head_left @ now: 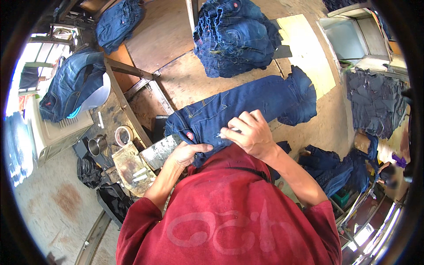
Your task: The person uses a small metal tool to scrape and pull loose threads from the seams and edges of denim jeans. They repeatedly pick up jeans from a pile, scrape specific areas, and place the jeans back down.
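Note:
A pair of dark blue jeans lies stretched across the work surface in front of me, one end toward the far right. My left hand grips the near left edge of the denim, thumb on top, beside a small red-and-white round tag. Over the middle of the same jeans, my right hand is closed in a pinch on a small white chalk-like piece, mostly covered by the fingers. A pale mark shows on the cloth just left of those fingertips.
A tall stack of folded jeans stands beyond. More jeans lie at the left and far left. Near my left arm are a tape roll, a metal cup and white sticks. Dark garments are piled right.

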### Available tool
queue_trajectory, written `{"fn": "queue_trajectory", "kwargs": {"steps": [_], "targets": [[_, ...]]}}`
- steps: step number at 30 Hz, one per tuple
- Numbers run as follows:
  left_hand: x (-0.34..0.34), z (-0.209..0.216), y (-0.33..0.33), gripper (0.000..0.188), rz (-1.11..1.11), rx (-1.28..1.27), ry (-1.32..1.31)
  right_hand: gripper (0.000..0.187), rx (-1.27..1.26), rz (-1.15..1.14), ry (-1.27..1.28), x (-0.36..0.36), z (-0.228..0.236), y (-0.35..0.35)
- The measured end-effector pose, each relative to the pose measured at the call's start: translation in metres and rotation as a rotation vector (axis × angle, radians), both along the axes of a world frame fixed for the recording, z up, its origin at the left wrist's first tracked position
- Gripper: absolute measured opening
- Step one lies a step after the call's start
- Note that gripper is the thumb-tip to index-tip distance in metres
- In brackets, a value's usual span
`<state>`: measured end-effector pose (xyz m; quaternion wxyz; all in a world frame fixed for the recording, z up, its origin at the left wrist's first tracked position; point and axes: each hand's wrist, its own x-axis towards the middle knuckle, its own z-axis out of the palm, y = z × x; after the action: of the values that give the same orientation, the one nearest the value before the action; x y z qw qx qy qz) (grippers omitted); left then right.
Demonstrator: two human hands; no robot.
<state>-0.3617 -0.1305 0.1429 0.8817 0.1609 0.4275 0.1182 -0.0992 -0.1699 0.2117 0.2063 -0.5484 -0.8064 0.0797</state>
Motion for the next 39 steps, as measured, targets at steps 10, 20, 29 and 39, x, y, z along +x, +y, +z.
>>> {"fn": "queue_trajectory", "kwargs": {"steps": [10, 20, 29, 39], "targets": [[-0.001, -0.004, -0.002, 0.057, -0.03, 0.009, 0.068, 0.015, -0.021, 0.028, 0.017, 0.005, -0.004, 0.0], [0.009, 0.012, 0.0, 0.057, 0.099, 0.025, 0.033, 0.008, -0.005, -0.081, -0.012, 0.024, -0.013, 0.009], [0.114, -0.034, 0.027, 0.043, 0.237, 0.507, 0.714, 0.034, -0.437, -0.847, 0.372, 0.174, -0.116, -0.013], [0.059, -0.013, 0.056, 0.053, -0.047, 0.807, 0.799, 0.022, -0.385, -0.691, 0.341, 0.187, -0.132, -0.027]]}}
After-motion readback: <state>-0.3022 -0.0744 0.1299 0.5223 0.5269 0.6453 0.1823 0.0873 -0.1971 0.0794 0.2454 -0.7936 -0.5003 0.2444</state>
